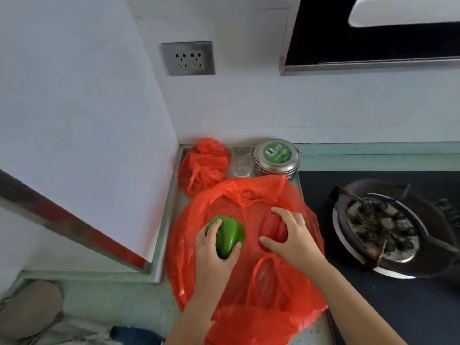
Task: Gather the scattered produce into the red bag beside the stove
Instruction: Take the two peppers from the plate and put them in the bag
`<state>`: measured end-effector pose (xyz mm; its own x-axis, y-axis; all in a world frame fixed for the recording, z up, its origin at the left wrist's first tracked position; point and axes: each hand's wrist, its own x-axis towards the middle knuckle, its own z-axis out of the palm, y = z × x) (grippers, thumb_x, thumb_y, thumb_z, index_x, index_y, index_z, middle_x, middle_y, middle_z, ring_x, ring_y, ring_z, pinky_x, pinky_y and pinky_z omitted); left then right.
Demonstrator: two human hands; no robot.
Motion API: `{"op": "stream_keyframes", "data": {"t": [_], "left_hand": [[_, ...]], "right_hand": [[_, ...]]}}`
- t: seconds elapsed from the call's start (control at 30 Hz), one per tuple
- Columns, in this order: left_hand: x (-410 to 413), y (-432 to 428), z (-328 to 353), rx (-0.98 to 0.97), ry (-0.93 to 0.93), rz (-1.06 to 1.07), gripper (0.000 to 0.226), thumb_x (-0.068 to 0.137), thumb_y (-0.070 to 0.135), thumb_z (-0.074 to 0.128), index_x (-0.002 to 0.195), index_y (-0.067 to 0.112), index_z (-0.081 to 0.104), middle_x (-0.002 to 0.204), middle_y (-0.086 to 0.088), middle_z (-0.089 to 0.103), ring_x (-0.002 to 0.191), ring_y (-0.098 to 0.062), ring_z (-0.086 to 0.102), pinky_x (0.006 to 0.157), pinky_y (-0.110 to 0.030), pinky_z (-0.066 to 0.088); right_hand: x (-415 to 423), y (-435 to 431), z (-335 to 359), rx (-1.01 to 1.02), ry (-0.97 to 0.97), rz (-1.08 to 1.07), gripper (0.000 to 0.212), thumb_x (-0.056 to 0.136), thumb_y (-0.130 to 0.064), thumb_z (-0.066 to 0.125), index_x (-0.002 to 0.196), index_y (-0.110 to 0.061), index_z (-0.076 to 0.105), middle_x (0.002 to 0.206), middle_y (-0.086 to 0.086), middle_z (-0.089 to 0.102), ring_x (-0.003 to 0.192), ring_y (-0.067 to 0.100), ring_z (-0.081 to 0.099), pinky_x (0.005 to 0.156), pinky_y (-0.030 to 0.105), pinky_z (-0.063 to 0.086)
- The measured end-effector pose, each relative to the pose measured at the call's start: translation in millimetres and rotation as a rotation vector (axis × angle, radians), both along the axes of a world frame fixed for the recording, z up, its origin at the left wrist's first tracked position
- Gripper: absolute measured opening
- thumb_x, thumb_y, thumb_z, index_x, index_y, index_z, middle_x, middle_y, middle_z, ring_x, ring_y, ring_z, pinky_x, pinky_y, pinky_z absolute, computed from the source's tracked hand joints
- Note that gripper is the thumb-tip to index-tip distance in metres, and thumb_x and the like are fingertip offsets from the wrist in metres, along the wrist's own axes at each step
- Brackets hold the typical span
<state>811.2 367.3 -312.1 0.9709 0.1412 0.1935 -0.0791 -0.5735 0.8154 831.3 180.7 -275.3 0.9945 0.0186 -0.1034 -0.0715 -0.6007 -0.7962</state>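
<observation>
Head camera, over a kitchen counter: we hold a pepper in each hand above the red bag [249, 282], which lies spread flat beside the stove [388, 227]. Our left hand [214, 247] is wrapped around the green pepper [229, 235]; our right hand [291, 235] is wrapped around the red pepper [273, 227]. The two hands sit near each other but apart. Whether the peppers are inside the bag's mouth or only resting on its plastic, we cannot tell. We judge the gathering well advanced: no other loose produce shows on the counter, so these two may be the last to settle. A second, bunched red bag [204, 163] sits in the corner beside a steel tin [276, 155]; its contents are hidden.
</observation>
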Motion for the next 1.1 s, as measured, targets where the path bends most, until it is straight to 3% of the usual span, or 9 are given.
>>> {"op": "stream_keyframes", "data": {"t": [0.13,0.27,0.4,0.53,0.67,0.87,1.1], "left_hand": [[32,2,-14,-0.008,0.038,-0.05,0.065,0.072,0.021,0.077,0.129,0.018,0.048,0.128,-0.009,0.044,0.107,0.004,0.033,0.088,0.006,0.017],[59,-2,-28,-0.007,0.063,-0.04,0.064,0.072,0.026,0.075,0.129,0.016,0.048,0.127,-0.011,0.043,0.111,-0.008,0.039,0.093,0.003,0.017],[72,-8,-44,0.001,0.065,-0.035,0.063,0.071,0.025,0.076,0.128,0.015,0.05,0.128,-0.015,0.043,0.117,-0.024,0.045,0.1,-0.015,0.027],[82,-11,-53,0.017,0.048,-0.007,0.065,0.071,0.023,0.078,0.129,0.015,0.049,0.131,-0.016,0.041,0.121,-0.026,0.042,0.099,-0.034,0.036],[91,-11,-58,0.005,0.055,0.006,0.066,0.07,0.02,0.079,0.129,0.015,0.049,0.133,-0.017,0.04,0.123,-0.026,0.04,0.101,-0.037,0.037],[92,-13,-60,0.026,0.063,-0.01,0.067,0.072,0.047,0.061,0.133,0.027,0.039,0.137,-0.021,0.036,0.127,-0.031,0.037,0.103,-0.04,0.034],[89,-12,-61,0.065,0.067,-0.027,0.074,0.071,0.035,0.071,0.136,0.028,0.037,0.14,-0.023,0.032,0.131,-0.033,0.031,0.105,-0.043,0.03]], "right_hand": [[25,9,-14,-0.023,0.08,-0.056,0.073,0.07,-0.035,0.076,0.131,-0.03,0.037,0.121,-0.001,0.036,0.108,0.012,0.043,0.09,0.021,0.034],[46,10,-27,-0.068,0.126,-0.086,0.071,0.07,-0.036,0.075,0.13,-0.029,0.038,0.119,0.001,0.036,0.109,0.018,0.047,0.091,0.024,0.038],[61,10,-39,-0.105,0.203,-0.083,0.071,0.07,-0.04,0.074,0.13,-0.031,0.036,0.12,0.001,0.034,0.105,0.017,0.047,0.086,0.023,0.038],[71,10,-45,-0.113,0.238,-0.088,0.074,0.071,-0.044,0.072,0.132,-0.034,0.032,0.123,0.002,0.035,0.108,0.019,0.048,0.087,0.026,0.04],[80,13,-47,-0.087,0.217,-0.105,0.078,0.071,-0.044,0.072,0.134,-0.035,0.029,0.124,0.002,0.036,0.112,0.021,0.047,0.088,0.027,0.038],[85,20,-49,-0.124,0.191,-0.115,0.085,0.071,-0.049,0.071,0.138,-0.036,0.021,0.131,0.003,0.035,0.117,0.022,0.045,0.088,0.035,0.044],[81,20,-51,-0.135,0.171,-0.123,0.088,0.071,-0.052,0.069,0.14,-0.036,0.017,0.135,0.003,0.032,0.12,0.022,0.043,0.088,0.036,0.046]]}}
